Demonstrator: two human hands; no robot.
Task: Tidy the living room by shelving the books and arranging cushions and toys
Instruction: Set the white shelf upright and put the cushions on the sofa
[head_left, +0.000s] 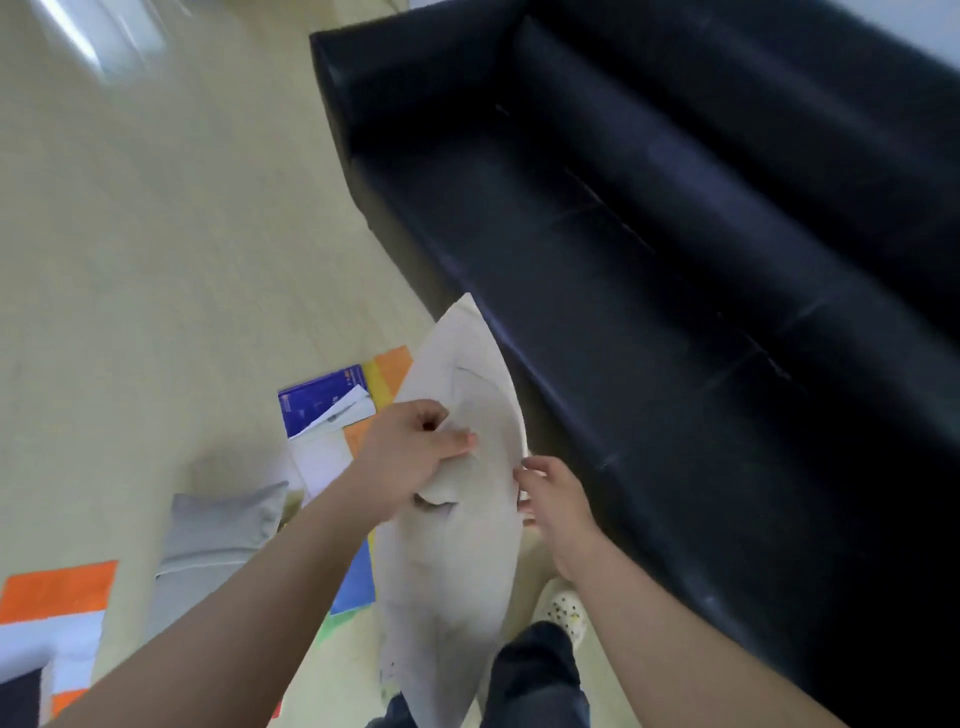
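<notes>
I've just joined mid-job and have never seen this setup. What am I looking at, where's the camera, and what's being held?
No machine here: a person's two bare hands, filmed by one head-worn camera looking down. The left hand grips a white cushion by its cloth; the right hand touches its edge, grip unclear. On the floor lie a grey cushion and a blue book. A black sofa stands to the right.
</notes>
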